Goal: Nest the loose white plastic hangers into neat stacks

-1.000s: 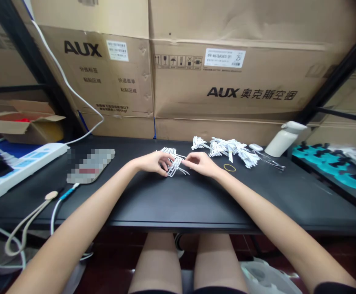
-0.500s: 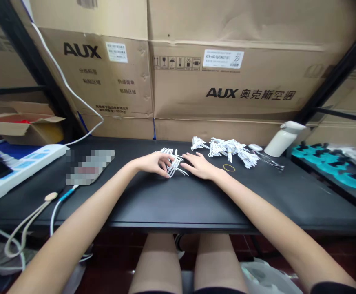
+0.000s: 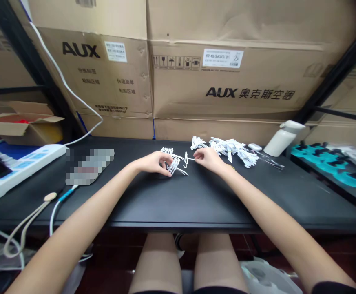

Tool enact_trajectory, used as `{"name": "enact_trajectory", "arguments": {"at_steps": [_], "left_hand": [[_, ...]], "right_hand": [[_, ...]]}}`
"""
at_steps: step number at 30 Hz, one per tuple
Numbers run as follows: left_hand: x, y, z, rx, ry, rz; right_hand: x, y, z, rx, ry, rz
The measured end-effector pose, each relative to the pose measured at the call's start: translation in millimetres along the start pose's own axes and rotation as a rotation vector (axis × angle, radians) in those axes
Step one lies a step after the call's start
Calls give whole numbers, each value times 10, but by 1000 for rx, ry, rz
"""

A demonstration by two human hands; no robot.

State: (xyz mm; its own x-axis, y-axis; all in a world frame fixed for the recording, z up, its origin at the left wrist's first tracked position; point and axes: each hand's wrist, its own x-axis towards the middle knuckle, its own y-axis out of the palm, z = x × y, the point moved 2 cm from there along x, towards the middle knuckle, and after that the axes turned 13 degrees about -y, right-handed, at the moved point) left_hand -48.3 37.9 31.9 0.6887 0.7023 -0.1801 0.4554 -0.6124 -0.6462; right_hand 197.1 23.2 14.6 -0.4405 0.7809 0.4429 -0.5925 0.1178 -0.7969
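Observation:
My left hand (image 3: 159,164) curls over the black tabletop, thumb and fingers closed around a small bunch of thin white sticks (image 3: 174,166). More of these sticks poke out behind and beside its fingers. To its right, my right hand (image 3: 207,158) pinches the end of one thin white stick (image 3: 190,158) that points left toward the bunch. A short upright white piece (image 3: 186,159) stands between the two hands; whether it joins the pinched stick I cannot tell. Behind my right hand lies a larger pile of white sticks (image 3: 231,149), with a smaller cluster (image 3: 197,142) at its left.
A white bottle (image 3: 284,138) and glasses (image 3: 269,160) are at the back right, near teal parts (image 3: 327,165). On the left are a power strip (image 3: 27,167), a blurred-out flat object (image 3: 90,166) with a cable, and an open carton (image 3: 25,122). Large cardboard boxes (image 3: 226,106) form the back.
My right hand has drawn back slightly to the right, its spread fingers now closed in a pinch on a white stick. My left hand stays in nearly the same place with the bunch.

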Motion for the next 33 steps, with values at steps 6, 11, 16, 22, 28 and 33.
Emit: {"name": "enact_trajectory", "arguments": {"at_steps": [6,11,16,22,28,33], "left_hand": [[-18,-8,4,-20,-44,25],[-13,-10,36,-31,-51,38],[-10,-20,44,-9,-65,50],[-14,-28,52,-5,-51,59],[-18,-32,46,26,-45,49],[-22,-33,36,61,-45,45]], "right_hand": [[-23,-216,50,139,-36,110],[-24,-220,67,270,-39,188],[-23,-157,79,390,-40,282],[-22,-186,53,366,-31,265],[-47,-256,-42,369,11,320],[-70,-297,-65,393,33,422]]}}
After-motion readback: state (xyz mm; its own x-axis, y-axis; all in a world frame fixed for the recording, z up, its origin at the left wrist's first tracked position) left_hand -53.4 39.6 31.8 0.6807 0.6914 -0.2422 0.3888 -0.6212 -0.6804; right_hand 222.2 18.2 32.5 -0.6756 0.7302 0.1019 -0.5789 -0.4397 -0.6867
